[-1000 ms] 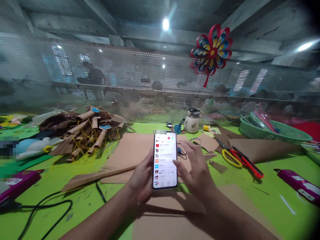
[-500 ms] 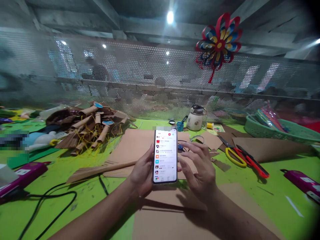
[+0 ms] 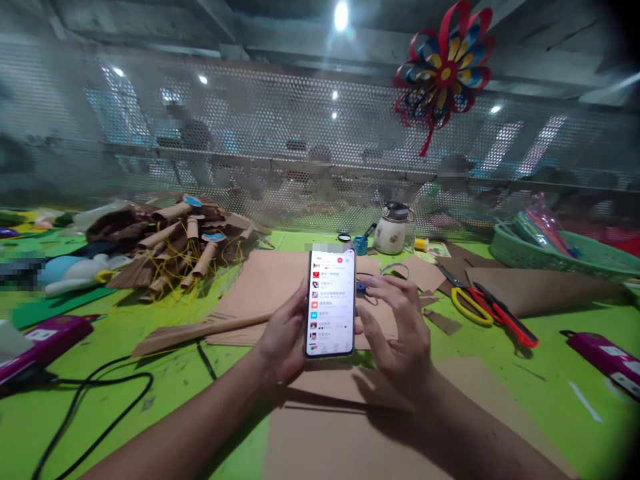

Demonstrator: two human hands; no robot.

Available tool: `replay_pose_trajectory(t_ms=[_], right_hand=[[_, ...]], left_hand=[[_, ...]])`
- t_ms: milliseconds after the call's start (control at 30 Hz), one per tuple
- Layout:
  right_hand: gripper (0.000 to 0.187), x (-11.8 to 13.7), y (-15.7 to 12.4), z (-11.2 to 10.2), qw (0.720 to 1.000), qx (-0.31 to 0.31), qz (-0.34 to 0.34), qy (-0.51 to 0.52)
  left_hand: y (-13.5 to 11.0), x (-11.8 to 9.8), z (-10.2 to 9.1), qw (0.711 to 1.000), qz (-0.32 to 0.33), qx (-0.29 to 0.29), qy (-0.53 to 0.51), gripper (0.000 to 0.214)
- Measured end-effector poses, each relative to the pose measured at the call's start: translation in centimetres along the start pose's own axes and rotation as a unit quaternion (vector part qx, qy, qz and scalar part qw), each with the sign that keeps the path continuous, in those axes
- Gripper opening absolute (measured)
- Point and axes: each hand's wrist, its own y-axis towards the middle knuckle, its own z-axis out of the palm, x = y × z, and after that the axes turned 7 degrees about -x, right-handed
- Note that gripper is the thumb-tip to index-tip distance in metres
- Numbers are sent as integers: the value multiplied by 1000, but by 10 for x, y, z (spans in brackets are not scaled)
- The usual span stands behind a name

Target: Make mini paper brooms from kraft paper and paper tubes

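Note:
My left hand (image 3: 283,339) grips a smartphone (image 3: 331,304) upright by its left edge, screen lit and showing a list. My right hand (image 3: 397,330) hovers just right of the phone, fingers spread and curved, thumb close to the screen's right side and holding nothing. Both hands float above brown cardboard sheets (image 3: 270,287) on a bright green table (image 3: 150,373).
A heap of rolled brown paper tubes (image 3: 175,247) lies left. Yellow scissors (image 3: 467,303) and a red utility knife (image 3: 507,317) lie right, beside a green basket (image 3: 565,257). Magenta tools (image 3: 45,340) (image 3: 605,357) sit at both sides, and a black cable (image 3: 95,400). A perforated metal screen (image 3: 280,147) carries a paper pinwheel (image 3: 443,67).
The view has tilted down slightly, so everything sits higher in frame. My right hand's fingers have shifted a little closer to the phone's edge; the left hand's grip is unchanged.

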Motion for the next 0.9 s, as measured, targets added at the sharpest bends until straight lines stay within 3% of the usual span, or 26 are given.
replay_pose_trajectory(t_ms=[233, 400, 633, 900], right_hand=[[54, 0, -4, 1, 998, 3, 57, 9], [49, 6, -6, 1, 998, 35, 51, 24], [46, 12, -7, 0, 997, 35, 54, 37], [39, 4, -11, 3, 981, 52, 170, 72]], left_hand=[[-2, -4, 2, 1000, 11, 1, -1, 58], [-5, -5, 10, 999, 33, -39, 14, 62], [-8, -4, 15, 999, 36, -37, 0, 61], [-5, -8, 6, 999, 29, -20, -1, 61]])
